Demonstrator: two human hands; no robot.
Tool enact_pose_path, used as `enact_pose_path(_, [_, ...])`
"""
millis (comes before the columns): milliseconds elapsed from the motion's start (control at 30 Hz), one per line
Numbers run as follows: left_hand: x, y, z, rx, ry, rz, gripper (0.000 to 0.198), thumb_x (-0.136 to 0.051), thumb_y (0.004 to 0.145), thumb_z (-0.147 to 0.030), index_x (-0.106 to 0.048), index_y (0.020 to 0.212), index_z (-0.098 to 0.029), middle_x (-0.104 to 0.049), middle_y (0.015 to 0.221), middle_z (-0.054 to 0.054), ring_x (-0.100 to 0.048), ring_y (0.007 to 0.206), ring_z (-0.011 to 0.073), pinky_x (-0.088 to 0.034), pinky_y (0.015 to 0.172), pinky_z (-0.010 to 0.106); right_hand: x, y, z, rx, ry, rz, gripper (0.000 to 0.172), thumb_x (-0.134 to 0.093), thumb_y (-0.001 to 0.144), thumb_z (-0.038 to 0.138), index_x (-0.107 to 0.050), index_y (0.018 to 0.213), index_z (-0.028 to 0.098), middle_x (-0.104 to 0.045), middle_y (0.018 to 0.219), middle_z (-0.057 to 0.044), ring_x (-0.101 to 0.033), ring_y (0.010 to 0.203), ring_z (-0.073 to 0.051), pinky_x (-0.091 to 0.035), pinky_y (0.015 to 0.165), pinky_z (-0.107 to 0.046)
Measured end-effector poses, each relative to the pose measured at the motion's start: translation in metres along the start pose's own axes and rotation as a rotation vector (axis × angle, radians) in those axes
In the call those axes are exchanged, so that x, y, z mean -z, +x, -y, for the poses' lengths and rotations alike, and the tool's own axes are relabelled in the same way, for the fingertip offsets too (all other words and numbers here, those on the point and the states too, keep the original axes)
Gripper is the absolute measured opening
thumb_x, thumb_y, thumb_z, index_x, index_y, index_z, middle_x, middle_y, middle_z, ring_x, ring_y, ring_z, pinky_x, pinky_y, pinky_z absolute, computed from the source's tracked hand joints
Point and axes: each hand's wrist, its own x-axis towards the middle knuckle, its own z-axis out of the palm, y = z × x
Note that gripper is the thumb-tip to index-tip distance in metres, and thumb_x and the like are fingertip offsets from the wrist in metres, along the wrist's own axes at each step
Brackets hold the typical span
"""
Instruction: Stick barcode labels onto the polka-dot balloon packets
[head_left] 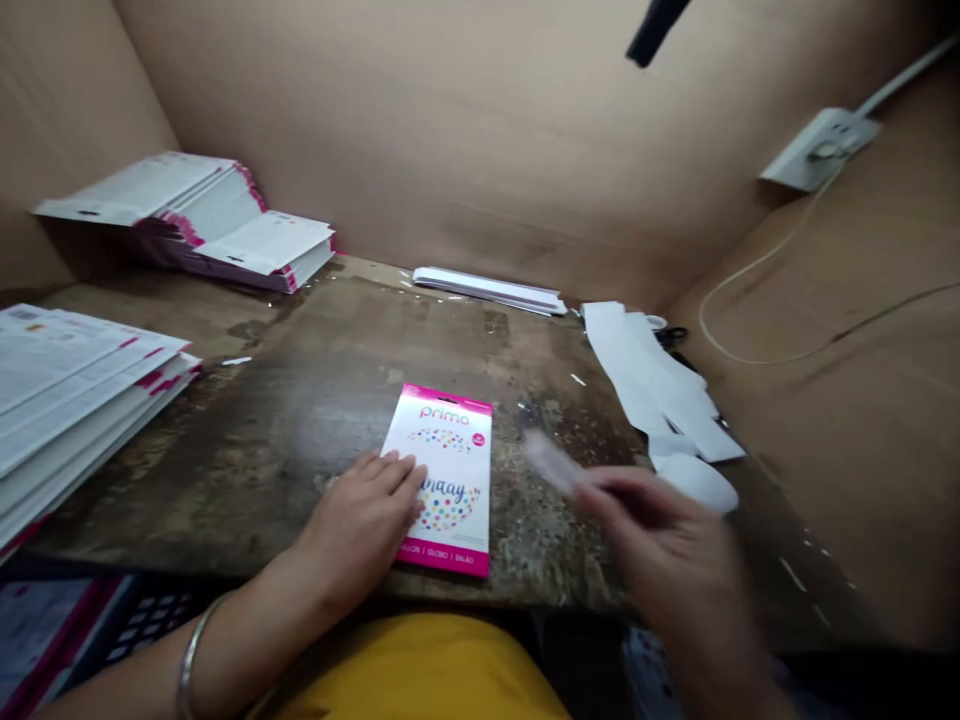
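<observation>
A white and pink packet [457, 470] printed "prima" with colored dots lies face up on the worn dark tabletop. Pressing flat on its left side is my left hand [367, 520], fingers stretched out and covering part of the printing. To the right of the packet, my right hand [660, 550] is raised and blurred by motion. Thumb and fingers pinch a small whitish translucent strip [553, 465], which points toward the packet; its exact kind cannot be made out.
Stacks of similar packets stand at the back left [202, 205] and left edge [82, 390]. White paper strips [487, 288] lie along the back wall. On the right are white backing-paper pieces [645, 370], black-handled scissors [671, 337] and a wall socket [821, 150] with a hanging cable.
</observation>
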Motion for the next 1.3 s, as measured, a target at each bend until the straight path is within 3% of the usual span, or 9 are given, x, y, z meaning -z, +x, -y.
enact_pose_path(67, [0.003, -0.002, -0.001, -0.022, -0.029, 0.001, 0.034, -0.043, 0.091, -0.024, -0.060, 0.118, -0.012, -0.062, 0.121, 0.014, -0.058, 0.111, 0.0282, -0.047, 0.095, 0.046, -0.044, 0.011, 0.002, -0.113, 0.264, 0.176, 0.017, -0.072, 0.074, 0.034, -0.067, 0.074, 0.017, -0.065, 0.064, 0.000, -0.058, 0.060, -0.013, -0.047, 0.056, -0.023])
enact_pose_path(133, [0.004, -0.006, 0.000, -0.035, -0.053, -0.002, 0.034, -0.043, 0.091, -0.023, -0.059, 0.119, -0.013, -0.061, 0.124, 0.013, -0.057, 0.113, 0.0280, -0.047, 0.095, 0.046, -0.075, 0.027, -0.001, -0.286, 0.557, 0.266, 0.022, -0.077, 0.067, 0.035, -0.064, 0.072, 0.017, -0.063, 0.059, 0.002, -0.057, 0.053, -0.011, -0.045, 0.052, -0.021])
enact_pose_path(233, [0.002, -0.011, 0.001, 0.000, -0.065, -0.022, 0.034, -0.044, 0.090, -0.021, -0.059, 0.119, -0.014, -0.059, 0.125, 0.015, -0.057, 0.113, 0.0294, -0.048, 0.094, 0.047, -0.097, 0.044, -0.009, -0.448, 0.732, 0.344, 0.033, -0.081, 0.059, 0.036, -0.058, 0.071, 0.017, -0.061, 0.059, 0.003, -0.054, 0.049, -0.008, -0.044, 0.047, -0.018])
enact_pose_path(400, [-0.001, -0.011, 0.000, 0.052, -0.098, -0.023, 0.033, -0.046, 0.088, -0.019, -0.060, 0.118, -0.013, -0.057, 0.122, 0.019, -0.059, 0.109, 0.0301, -0.050, 0.091, 0.044, -0.100, 0.045, -0.012, -0.548, 0.784, 0.468, 0.038, -0.082, 0.058, 0.037, -0.054, 0.073, 0.017, -0.059, 0.061, 0.003, -0.049, 0.046, -0.005, -0.040, 0.043, -0.015])
enact_pose_path(633, [-0.002, -0.012, 0.000, 0.074, -0.108, -0.055, 0.031, -0.047, 0.087, -0.017, -0.063, 0.114, -0.015, -0.053, 0.122, 0.022, -0.061, 0.102, 0.0311, -0.053, 0.086, 0.044, -0.109, 0.041, -0.013, -0.556, 0.671, 0.452, 0.039, -0.082, 0.055, 0.039, -0.054, 0.071, 0.017, -0.059, 0.057, 0.004, -0.046, 0.041, -0.005, -0.039, 0.038, -0.015])
enact_pose_path(900, [-0.003, -0.014, 0.001, 0.065, -0.091, -0.083, 0.033, -0.048, 0.086, -0.017, -0.061, 0.115, -0.013, -0.051, 0.125, 0.024, -0.061, 0.105, 0.0316, -0.054, 0.082, 0.043, -0.109, 0.037, -0.018, -0.455, 0.292, 0.318, 0.025, -0.074, 0.061, 0.035, -0.057, 0.063, 0.017, -0.057, 0.046, 0.003, -0.044, 0.033, -0.008, -0.034, 0.029, -0.018])
enact_pose_path(1300, [0.001, -0.010, 0.003, -0.081, -0.062, -0.072, 0.034, -0.043, 0.089, -0.016, -0.060, 0.117, -0.007, -0.054, 0.131, 0.018, -0.051, 0.120, 0.0296, -0.046, 0.098, 0.042, -0.110, 0.035, -0.025, -0.273, -0.030, 0.318, 0.020, -0.063, 0.069, 0.035, -0.059, 0.062, 0.017, -0.063, 0.054, -0.002, -0.045, 0.035, -0.010, -0.034, 0.036, -0.023])
